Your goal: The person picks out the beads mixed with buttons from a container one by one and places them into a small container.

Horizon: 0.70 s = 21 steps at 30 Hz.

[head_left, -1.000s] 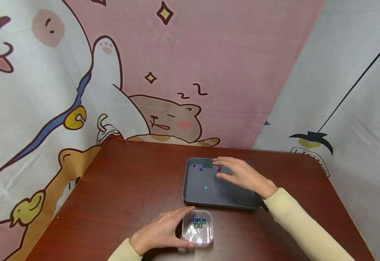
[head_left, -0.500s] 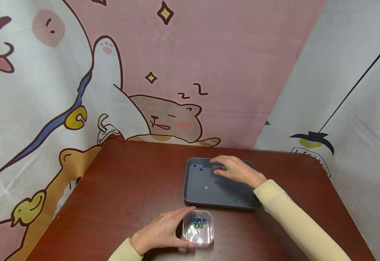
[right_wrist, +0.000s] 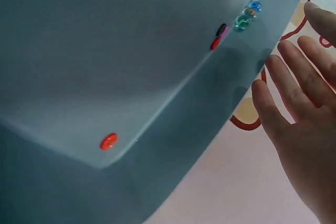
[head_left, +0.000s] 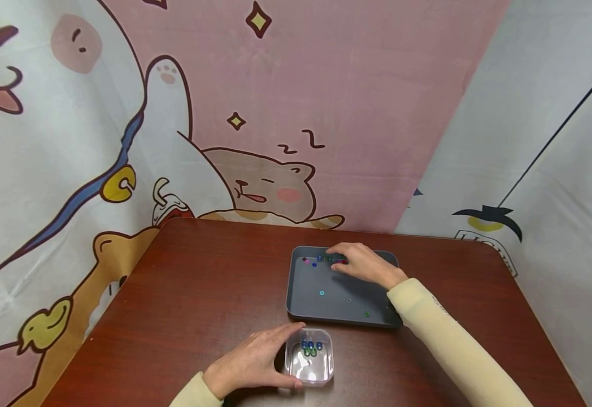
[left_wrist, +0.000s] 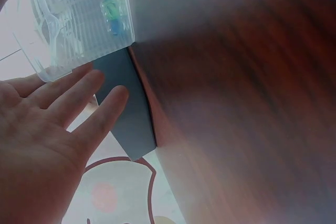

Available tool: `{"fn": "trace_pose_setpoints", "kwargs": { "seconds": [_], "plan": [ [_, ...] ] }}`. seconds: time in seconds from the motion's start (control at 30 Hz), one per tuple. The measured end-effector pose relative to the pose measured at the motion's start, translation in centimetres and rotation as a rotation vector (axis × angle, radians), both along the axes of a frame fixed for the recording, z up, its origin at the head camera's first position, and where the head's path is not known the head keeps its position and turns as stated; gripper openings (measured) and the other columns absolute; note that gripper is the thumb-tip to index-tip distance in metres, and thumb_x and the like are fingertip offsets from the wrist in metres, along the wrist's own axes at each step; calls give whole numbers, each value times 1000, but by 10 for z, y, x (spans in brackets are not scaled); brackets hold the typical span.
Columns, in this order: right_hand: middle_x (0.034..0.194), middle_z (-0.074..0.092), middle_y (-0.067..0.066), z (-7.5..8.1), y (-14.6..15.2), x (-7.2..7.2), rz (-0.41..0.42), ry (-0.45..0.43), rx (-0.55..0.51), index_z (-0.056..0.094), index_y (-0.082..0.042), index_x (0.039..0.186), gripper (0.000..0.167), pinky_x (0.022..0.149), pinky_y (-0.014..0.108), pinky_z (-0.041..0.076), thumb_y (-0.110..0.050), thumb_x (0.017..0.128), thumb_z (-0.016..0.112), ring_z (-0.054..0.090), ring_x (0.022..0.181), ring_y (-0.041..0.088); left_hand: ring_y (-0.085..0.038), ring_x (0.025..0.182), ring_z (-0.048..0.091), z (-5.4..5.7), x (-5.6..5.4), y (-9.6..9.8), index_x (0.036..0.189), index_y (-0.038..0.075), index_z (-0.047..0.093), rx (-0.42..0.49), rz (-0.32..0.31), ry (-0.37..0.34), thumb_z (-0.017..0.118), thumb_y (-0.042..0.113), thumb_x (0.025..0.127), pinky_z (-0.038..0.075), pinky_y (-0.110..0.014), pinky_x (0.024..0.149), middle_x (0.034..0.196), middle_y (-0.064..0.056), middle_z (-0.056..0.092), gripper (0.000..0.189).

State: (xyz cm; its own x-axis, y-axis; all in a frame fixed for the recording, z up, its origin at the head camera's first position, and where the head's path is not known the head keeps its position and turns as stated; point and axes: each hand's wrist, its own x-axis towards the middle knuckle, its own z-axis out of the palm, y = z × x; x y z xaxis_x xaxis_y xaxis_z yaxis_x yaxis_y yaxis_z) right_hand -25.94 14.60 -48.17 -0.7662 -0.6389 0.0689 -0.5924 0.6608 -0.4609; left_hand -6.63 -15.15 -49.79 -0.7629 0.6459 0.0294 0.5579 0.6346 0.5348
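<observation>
My left hand (head_left: 255, 362) steadies a small clear plastic box (head_left: 308, 371), thumb on its near side and index finger at its far corner. Several blue and green glass marbles (head_left: 310, 345) lie inside it. Beyond stands a grey tray (head_left: 303, 302), with my right hand (head_left: 362, 263) reaching over its far part, fingers spread. Close to those fingertips, a few marbles (right_wrist: 242, 22) rest along the tray's far wall in the right wrist view, and nothing shows in that hand. Beside them lie small button-like discs (right_wrist: 216, 43), red, black and pink.
A cyan ring-like disc (head_left: 322, 293) and a green one (head_left: 367, 314) lie apart on the tray floor. In the right wrist view a red disc (right_wrist: 108, 141) sits near a tray corner. The brown table (head_left: 199, 294) backs onto a cartoon-printed cloth (head_left: 377, 113).
My right hand has moved slightly left and lower toward the marbles by the tray's far wall, its forearm shifting left too. The left hand and plastic box stay put.
</observation>
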Motion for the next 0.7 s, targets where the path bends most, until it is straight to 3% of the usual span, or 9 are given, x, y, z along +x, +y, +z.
{"fn": "trace_pose_setpoints", "kwargs": {
  "seconds": [0.7],
  "plan": [
    [133, 68, 11, -23, -2, -4, -34, -46, 4, 68, -5, 134, 42, 105, 51, 51, -20, 96, 76, 63, 124, 29, -20, 129, 60, 0, 0, 0, 157, 11, 41, 4, -4, 6, 81, 64, 81, 54, -42, 103, 149, -5, 57, 100]
  ]
}}
